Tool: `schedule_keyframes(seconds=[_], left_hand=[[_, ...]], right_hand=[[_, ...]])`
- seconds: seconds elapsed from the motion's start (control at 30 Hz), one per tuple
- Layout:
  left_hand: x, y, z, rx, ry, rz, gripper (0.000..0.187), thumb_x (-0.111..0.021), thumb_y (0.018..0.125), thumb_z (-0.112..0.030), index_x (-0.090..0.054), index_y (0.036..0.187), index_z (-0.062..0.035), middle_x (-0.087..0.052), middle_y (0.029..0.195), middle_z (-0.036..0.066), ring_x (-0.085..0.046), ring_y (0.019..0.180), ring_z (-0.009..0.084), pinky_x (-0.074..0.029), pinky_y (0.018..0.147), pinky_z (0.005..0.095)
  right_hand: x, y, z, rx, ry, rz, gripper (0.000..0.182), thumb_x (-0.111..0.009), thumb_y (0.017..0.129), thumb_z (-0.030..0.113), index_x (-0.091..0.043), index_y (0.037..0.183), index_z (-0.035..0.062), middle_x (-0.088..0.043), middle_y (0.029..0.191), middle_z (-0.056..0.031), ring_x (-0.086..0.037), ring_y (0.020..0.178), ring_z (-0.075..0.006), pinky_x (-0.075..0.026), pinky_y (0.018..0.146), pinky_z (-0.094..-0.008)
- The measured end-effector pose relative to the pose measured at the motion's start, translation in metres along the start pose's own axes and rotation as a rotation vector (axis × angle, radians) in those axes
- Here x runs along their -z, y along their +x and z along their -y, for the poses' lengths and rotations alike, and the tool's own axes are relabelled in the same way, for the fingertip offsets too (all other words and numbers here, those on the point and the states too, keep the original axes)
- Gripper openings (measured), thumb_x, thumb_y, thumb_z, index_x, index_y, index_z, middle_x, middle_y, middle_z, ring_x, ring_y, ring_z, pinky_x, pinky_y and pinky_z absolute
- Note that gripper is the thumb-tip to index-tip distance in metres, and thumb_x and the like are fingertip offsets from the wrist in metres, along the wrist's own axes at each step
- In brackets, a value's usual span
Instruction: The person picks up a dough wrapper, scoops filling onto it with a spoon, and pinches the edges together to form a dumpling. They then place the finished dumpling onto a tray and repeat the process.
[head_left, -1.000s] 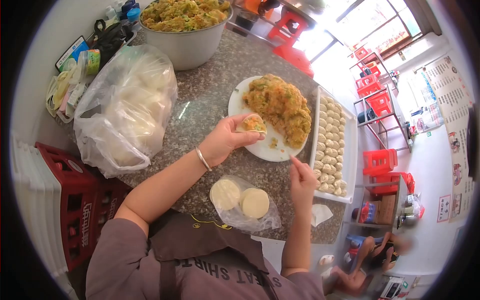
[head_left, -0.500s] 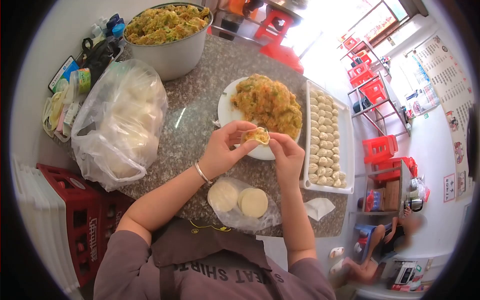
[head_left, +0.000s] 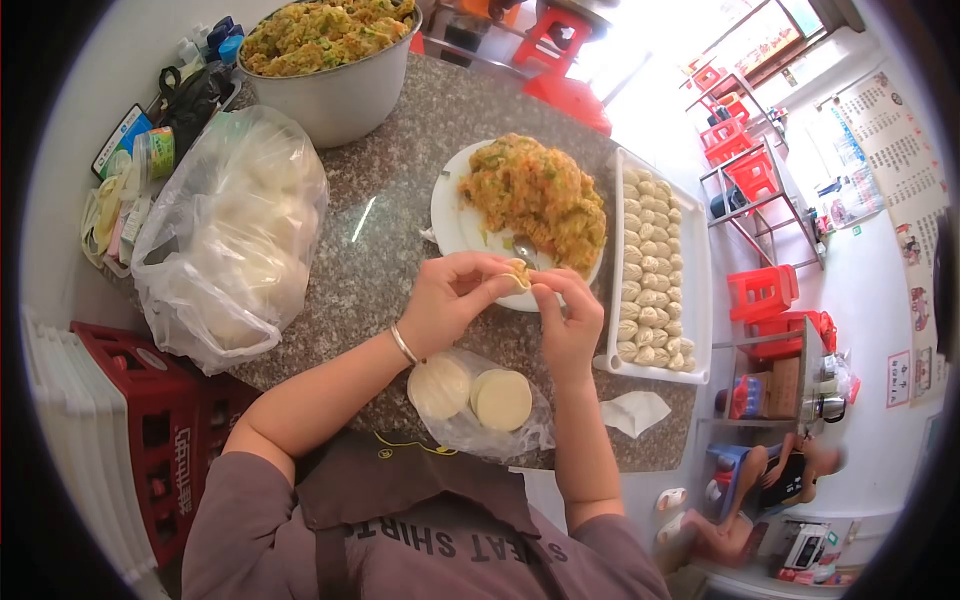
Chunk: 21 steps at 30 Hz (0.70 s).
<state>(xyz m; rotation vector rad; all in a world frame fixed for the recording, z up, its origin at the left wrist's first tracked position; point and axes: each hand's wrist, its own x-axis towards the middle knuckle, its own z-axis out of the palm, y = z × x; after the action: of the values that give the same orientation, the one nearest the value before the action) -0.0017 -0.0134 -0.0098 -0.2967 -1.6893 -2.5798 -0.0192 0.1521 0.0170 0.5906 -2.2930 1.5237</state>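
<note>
My left hand (head_left: 452, 297) and my right hand (head_left: 567, 313) meet over the near edge of a white plate (head_left: 452, 225) and pinch one filled dumpling (head_left: 519, 271) between their fingertips. The plate carries a heap of orange and green filling (head_left: 533, 195) with a spoon (head_left: 526, 250) lying in it. To the right stands a white tray (head_left: 697, 300) with rows of finished dumplings (head_left: 647, 270). Below my hands, round wrappers (head_left: 503, 399) lie in a clear plastic bag. A metal bracelet circles my left wrist.
A large metal pot of filling (head_left: 327, 60) stands at the back of the granite table (head_left: 395, 195). A big plastic bag of wrappers (head_left: 235, 235) lies at left, red crates (head_left: 140, 430) below it. A crumpled tissue (head_left: 637, 411) sits near the table edge. A seated person (head_left: 770, 490) is at lower right.
My right hand came up from the table's near side to join my left hand at the dumpling. The open wrapper with filling is now folded and pinched between both hands.
</note>
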Motion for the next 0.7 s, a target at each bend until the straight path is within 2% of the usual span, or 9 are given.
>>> schedule_keyframes(seconds=[0.07,0.13,0.17,0.23,0.37,0.43,0.53,0.67,0.7], left_hand=[[0.001,0.0,0.001,0.013,-0.011,-0.031,0.013,-0.064,0.085,-0.001,-0.066,0.097,0.0033,-0.064,0.11,0.014,-0.063,0.098,0.0164,-0.053,0.087,0.0288],[0.001,-0.002,0.002,-0.016,0.047,0.037,0.015,-0.063,0.084,0.003,-0.065,0.099,0.0039,-0.061,0.113,0.015,-0.062,0.098,0.0158,-0.053,0.085,0.0269],[0.001,-0.002,0.001,-0.012,0.046,0.04,0.015,-0.063,0.084,0.003,-0.065,0.099,0.0039,-0.061,0.113,0.015,-0.062,0.098,0.0158,-0.053,0.085,0.0269],[0.0,-0.003,0.0,-0.026,0.019,0.079,0.015,-0.064,0.084,0.003,-0.065,0.099,0.0037,-0.061,0.113,0.015,-0.062,0.099,0.0159,-0.053,0.085,0.0267],[0.001,-0.003,0.0,0.032,0.03,0.079,0.014,-0.065,0.084,0.002,-0.064,0.097,0.0038,-0.061,0.113,0.015,-0.062,0.098,0.0156,-0.053,0.085,0.0266],[-0.002,-0.003,-0.007,0.149,0.071,0.021,0.013,-0.067,0.083,0.0,-0.064,0.095,0.0033,-0.062,0.112,0.014,-0.063,0.097,0.0153,-0.053,0.084,0.0266],[-0.003,-0.004,-0.011,0.175,0.061,-0.07,0.013,-0.068,0.082,0.0,-0.063,0.094,0.0025,-0.062,0.111,0.013,-0.063,0.095,0.0147,-0.054,0.083,0.0264],[0.001,-0.001,-0.003,0.111,0.006,-0.006,0.013,-0.067,0.082,0.0,-0.064,0.095,0.0025,-0.062,0.111,0.013,-0.063,0.097,0.015,-0.053,0.084,0.0265],[0.0,0.0,-0.003,0.103,-0.014,0.014,0.014,-0.067,0.082,0.001,-0.064,0.095,0.0027,-0.062,0.112,0.014,-0.062,0.098,0.0151,-0.053,0.085,0.0265]], right_hand=[[0.001,0.0,0.0,0.07,-0.073,0.041,0.008,-0.067,0.081,0.005,-0.064,0.086,-0.0005,-0.065,0.081,-0.0099,-0.061,0.078,-0.0194,-0.045,0.076,-0.0272],[0.001,-0.003,0.002,-0.09,0.046,-0.006,0.008,-0.067,0.081,0.005,-0.063,0.084,-0.0005,-0.064,0.081,-0.0088,-0.061,0.077,-0.0184,-0.045,0.076,-0.0267],[0.003,-0.003,0.0,-0.094,0.045,-0.009,0.008,-0.067,0.081,0.005,-0.063,0.084,-0.0005,-0.064,0.081,-0.0088,-0.061,0.077,-0.0184,-0.045,0.076,-0.0267],[0.007,-0.002,-0.006,-0.314,0.276,0.054,0.007,-0.067,0.081,0.005,-0.063,0.084,-0.0007,-0.064,0.081,-0.0086,-0.06,0.076,-0.0182,-0.045,0.075,-0.0267],[0.005,-0.002,-0.003,-0.181,0.193,0.08,0.007,-0.066,0.081,0.005,-0.063,0.084,-0.0009,-0.063,0.08,-0.0087,-0.059,0.075,-0.0183,-0.045,0.073,-0.0272],[0.001,-0.003,0.001,-0.077,0.058,0.009,0.008,-0.066,0.082,0.006,-0.062,0.083,-0.0012,-0.063,0.081,-0.0091,-0.059,0.076,-0.0184,-0.045,0.072,-0.0282],[-0.001,-0.003,-0.002,0.038,-0.021,0.04,0.008,-0.066,0.082,0.006,-0.062,0.083,-0.0009,-0.063,0.081,-0.0093,-0.059,0.077,-0.0183,-0.045,0.072,-0.0279],[0.002,-0.003,-0.004,0.018,-0.011,0.01,0.009,-0.066,0.082,0.007,-0.062,0.083,-0.0011,-0.063,0.082,-0.0093,-0.059,0.078,-0.0186,-0.045,0.072,-0.0279],[0.005,-0.003,-0.004,-0.124,0.086,0.027,0.009,-0.066,0.082,0.006,-0.061,0.083,-0.0013,-0.063,0.082,-0.009,-0.059,0.078,-0.0186,-0.045,0.072,-0.0278]])
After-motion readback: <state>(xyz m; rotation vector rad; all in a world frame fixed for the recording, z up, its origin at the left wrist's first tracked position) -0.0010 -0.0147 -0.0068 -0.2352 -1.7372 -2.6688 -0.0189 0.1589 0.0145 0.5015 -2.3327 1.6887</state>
